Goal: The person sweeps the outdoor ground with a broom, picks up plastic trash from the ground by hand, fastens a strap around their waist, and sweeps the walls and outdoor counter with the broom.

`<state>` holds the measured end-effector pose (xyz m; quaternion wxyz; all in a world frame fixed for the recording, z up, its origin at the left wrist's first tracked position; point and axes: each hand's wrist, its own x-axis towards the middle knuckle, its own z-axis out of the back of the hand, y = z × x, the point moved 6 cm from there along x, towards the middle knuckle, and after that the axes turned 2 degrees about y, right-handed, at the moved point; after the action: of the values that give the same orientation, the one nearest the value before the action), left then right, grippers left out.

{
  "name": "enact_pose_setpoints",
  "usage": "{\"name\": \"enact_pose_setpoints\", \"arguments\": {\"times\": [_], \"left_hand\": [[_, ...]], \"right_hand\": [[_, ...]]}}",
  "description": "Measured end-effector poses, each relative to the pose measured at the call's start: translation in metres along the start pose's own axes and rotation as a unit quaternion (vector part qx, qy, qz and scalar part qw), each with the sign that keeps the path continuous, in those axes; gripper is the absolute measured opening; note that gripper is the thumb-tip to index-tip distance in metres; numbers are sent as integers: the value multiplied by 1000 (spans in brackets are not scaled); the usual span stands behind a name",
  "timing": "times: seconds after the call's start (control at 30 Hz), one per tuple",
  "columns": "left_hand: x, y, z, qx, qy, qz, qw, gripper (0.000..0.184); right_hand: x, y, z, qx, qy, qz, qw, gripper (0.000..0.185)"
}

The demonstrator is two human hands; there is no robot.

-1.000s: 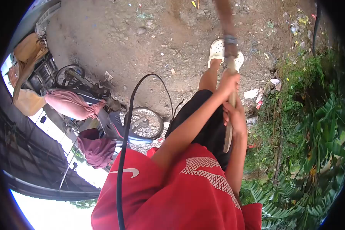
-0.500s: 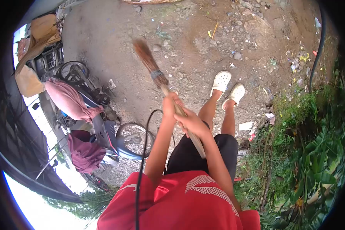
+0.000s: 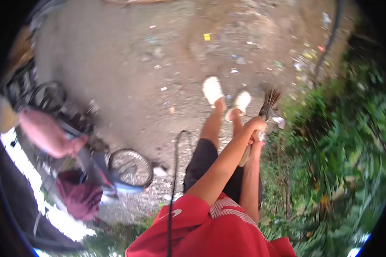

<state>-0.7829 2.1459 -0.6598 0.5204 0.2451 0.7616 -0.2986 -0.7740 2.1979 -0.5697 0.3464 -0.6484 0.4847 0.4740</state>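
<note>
A short broom [image 3: 269, 102] with stiff brown bristles and a wooden handle is held in front of my right leg, its bristles pointing up and to the right. My left hand [image 3: 255, 124] wraps around it just below the bristles. Close behind, my right hand [image 3: 257, 140] grips the handle, partly hidden by the left forearm. The handle's lower end shows beneath the hands, over my black shorts. The bristles appear beside the green plants, near a pale scrap of litter. Motion blurs the view somewhat.
Dense green plants [image 3: 330, 141] line the right side. To the left stands a motorcycle [image 3: 128, 169] with pink cloth [image 3: 47, 132] and maroon cloth [image 3: 79, 195] beside it. Stones and litter dot the dirt ground [image 3: 116, 55]. A dark cable [image 3: 174, 171] hangs before my shirt.
Both hands have swung the broom from the left of my legs to the right, toward the plants. Its bristles now point up-right instead of up-left. The whole view has shifted.
</note>
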Motion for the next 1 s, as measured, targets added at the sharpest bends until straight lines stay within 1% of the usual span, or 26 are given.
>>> {"name": "enact_pose_setpoints", "arguments": {"times": [0.03,0.07,0.1,0.13,0.17,0.23,0.27,0.3,0.33,0.37,0.4,0.43,0.47,0.5,0.53,0.57,0.6,0.63,0.7,0.73,0.77,0.83,0.87,0.93,1.0], "left_hand": [[-3,-13,-33,59,45,-30,997,26],[-4,-27,-67,114,86,-65,988,28],[40,-6,-132,125,154,-111,974,31],[35,0,-164,135,167,-133,967,32],[28,6,-176,145,164,-153,964,34],[3,24,-188,64,208,-248,944,31],[-18,43,-178,-8,227,-194,954,28],[-38,60,-162,-81,237,-137,958,28],[-48,54,-146,-75,230,-227,943,31],[-67,45,-125,-122,205,-157,958,32],[-89,30,-107,-110,175,-136,969,32],[-109,23,-93,-101,142,-113,978,32],[-127,17,-86,-44,115,-143,982,33],[-141,18,-82,-23,113,-131,985,33],[-153,21,-76,-55,130,-134,981,33],[-164,22,-66,-98,129,-149,975,33],[-182,13,-57,-96,96,-172,976,32],[-200,9,-45,-109,57,-166,978,35],[-228,1,-21,-118,-16,-183,976,42],[-241,-5,-15,-142,-29,-199,969,42],[-255,-9,-11,-169,-43,-214,961,42],[-279,-10,-8,-161,-55,-219,961,42],[-286,-21,-10,-156,-56,-229,959,42],[-295,-29,-15,-159,-45,-243,956,40],[-301,-34,-12,-170,-44,-256,951,38]], "right_hand": [[-14,22,18,-7,-50,78,996,17],[-28,34,38,5,-70,86,994,15],[-39,44,61,56,-54,78,994,15],[-57,48,88,27,-88,73,993,13],[-70,51,106,-1,-110,56,992,13],[-105,72,140,-145,-236,96,956,11],[-116,77,158,-138,-230,81,960,9],[-123,76,186,-114,-248,69,959,11],[-133,82,197,-108,-215,29,970,15],[-144,86,209,-112,-207,-2,972,20],[-149,88,222,-148,-189,10,971,17],[-154,87,235,-205,-213,-10,955,15],[-145,79,261,-296,-198,40,933,19],[-144,73,270,-349,-221,78,907,23],[-176,68,249,-343,-260,19,902,22],[-159,48,268,-279,-145,-40,948,24],[-136,27,293,-274,-135,-50,951,22],[-124,19,310,-277,-126,-50,951,24],[-150,10,305,-458,-154,-27,875,26],[-159,17,296,-547,-165,-8,820,30],[-161,16,296,-567,-160,-6,808,32],[-168,7,294,-609,-148,-9,779,38],[-171,6,291,-613,-144,-39,776,34],[-166,9,288,-604,-115,-22,788,32],[-120,2,317,-514,-81,5,854,24]]}}
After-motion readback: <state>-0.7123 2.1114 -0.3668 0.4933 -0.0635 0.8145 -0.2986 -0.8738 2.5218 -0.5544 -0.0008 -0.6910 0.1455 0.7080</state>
